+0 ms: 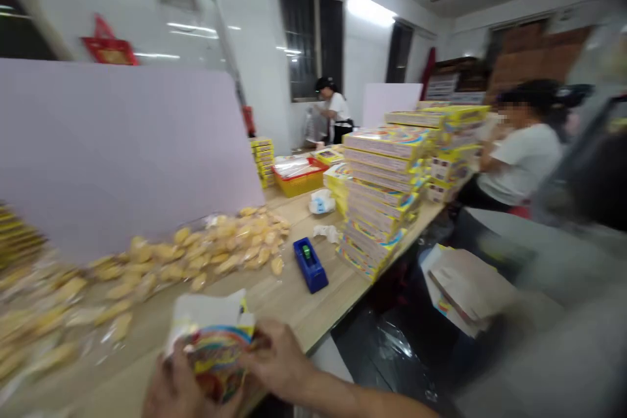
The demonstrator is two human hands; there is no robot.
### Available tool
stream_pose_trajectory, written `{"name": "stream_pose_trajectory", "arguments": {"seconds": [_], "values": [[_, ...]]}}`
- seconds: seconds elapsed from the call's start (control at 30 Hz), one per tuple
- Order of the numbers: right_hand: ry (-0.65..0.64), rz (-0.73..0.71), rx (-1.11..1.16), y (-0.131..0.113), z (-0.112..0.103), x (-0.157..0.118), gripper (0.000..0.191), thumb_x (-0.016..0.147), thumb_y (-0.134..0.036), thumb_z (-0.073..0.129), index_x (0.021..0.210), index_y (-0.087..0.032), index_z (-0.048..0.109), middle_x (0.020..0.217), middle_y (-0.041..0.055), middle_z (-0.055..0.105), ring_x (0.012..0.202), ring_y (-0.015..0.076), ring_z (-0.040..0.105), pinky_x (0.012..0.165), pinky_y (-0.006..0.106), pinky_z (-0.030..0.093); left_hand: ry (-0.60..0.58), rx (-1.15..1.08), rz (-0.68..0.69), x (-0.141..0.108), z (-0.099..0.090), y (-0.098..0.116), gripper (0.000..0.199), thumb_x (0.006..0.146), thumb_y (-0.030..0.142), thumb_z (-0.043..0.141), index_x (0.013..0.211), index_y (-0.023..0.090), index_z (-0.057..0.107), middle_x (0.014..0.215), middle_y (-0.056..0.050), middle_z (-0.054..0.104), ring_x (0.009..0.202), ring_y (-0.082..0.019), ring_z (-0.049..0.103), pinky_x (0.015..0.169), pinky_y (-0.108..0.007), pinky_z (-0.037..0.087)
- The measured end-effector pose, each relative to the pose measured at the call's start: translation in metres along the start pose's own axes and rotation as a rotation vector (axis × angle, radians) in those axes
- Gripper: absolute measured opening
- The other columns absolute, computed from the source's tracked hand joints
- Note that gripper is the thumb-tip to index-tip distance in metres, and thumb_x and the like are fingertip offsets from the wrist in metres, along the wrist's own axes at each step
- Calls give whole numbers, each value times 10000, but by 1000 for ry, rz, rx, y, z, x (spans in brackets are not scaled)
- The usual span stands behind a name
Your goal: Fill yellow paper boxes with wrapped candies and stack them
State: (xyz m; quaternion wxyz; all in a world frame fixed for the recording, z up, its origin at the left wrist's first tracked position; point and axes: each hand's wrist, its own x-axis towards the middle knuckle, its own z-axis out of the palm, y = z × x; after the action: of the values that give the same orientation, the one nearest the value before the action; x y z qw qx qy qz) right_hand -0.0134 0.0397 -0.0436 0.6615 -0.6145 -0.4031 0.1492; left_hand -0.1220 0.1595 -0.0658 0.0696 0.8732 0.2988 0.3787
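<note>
While the left hand and the right hand are both closed around a rainbow-printed box, they hold it from two sides above the wooden table, near a clear bag of yellow biscuits.

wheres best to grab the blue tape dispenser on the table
Probably the blue body of the dispenser, across its narrow width at the near end, coming down from above on the side of your right hand. It lies flat on the table, apart from the box stacks, so fingers can reach both long sides, clear of the green part on top.
</note>
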Motion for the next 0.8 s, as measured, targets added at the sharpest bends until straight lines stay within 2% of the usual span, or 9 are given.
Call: {"name": "stream_pose_trajectory", "arguments": {"seconds": [0.07,0.1,0.2,0.3,0.47,0.57,0.67,0.73,0.8], "values": [[139,-179,-128,-15,-9,-6,330,791,-231,587,1118,-186,589,1146,80,616,1057,212,575,927,327,468,-18,223,17,-8,-11,4,1024,617,449,676,1451,73,217,1408,-307,318,1255,-502,358,939,-642,376],[132,-260,-189,-20,-15,-5,303,827,-203,534,1128,-187,571,1174,97,601,1099,213,556,973,356,442,-61,282,25,-11,-17,8,991,608,439,684,1423,48,279,1410,-325,310,1260,-495,355,967,-634,349],[-149,-317,-365,-22,-23,8,283,864,-184,508,1143,-188,559,1161,107,609,1103,218,556,981,392,441,-169,341,63,-19,-25,19,947,576,431,724,1383,81,375,1425,-310,319,1298,-467,329,1031,-640,243],[-315,-217,-530,-10,-17,22,326,835,-190,541,1160,-170,543,1100,120,624,1017,253,581,905,433,478,-238,334,96,-24,-26,24,979,547,345,746,1419,168,338,1478,-273,270,1350,-438,267,1062,-637,156],[-265,-154,-592,9,-6,29,337,806,-224,555,1136,-158,536,1080,128,601,1013,276,549,897,460,458,-272,319,93,-30,-27,22,1000,569,296,727,1452,191,269,1473,-281,274,1360,-430,253,1048,-629,161],[-302,-50,-495,15,-6,36,305,795,-242,557,1089,-160,560,1007,100,618,918,235,574,836,398,479,-272,305,90,-31,-24,15,996,565,263,716,1452,203,266,1467,-276,279,1359,-432,250,1043,-629,163],[-426,115,-389,16,-6,44,153,777,-280,578,865,-156,600,781,36,603,714,177,557,672,308,481,-267,299,107,-35,-21,9,965,580,224,692,1448,216,271,1459,-267,291,1343,-435,274,1035,-639,169],[-517,207,-279,14,-6,49,175,768,-326,607,730,-159,570,693,8,565,659,154,532,612,273,462,-261,298,122,-38,-19,9,928,607,201,667,1447,217,274,1452,-262,301,1329,-433,295,1029,-645,177],[-635,320,-97,8,-5,52,237,774,-379,621,726,-156,560,683,1,566,642,144,535,575,254,455,-261,287,116,-38,-20,9,922,611,183,652,1449,209,269,1446,-257,307,1317,-435,311,1030,-649,186]]}}
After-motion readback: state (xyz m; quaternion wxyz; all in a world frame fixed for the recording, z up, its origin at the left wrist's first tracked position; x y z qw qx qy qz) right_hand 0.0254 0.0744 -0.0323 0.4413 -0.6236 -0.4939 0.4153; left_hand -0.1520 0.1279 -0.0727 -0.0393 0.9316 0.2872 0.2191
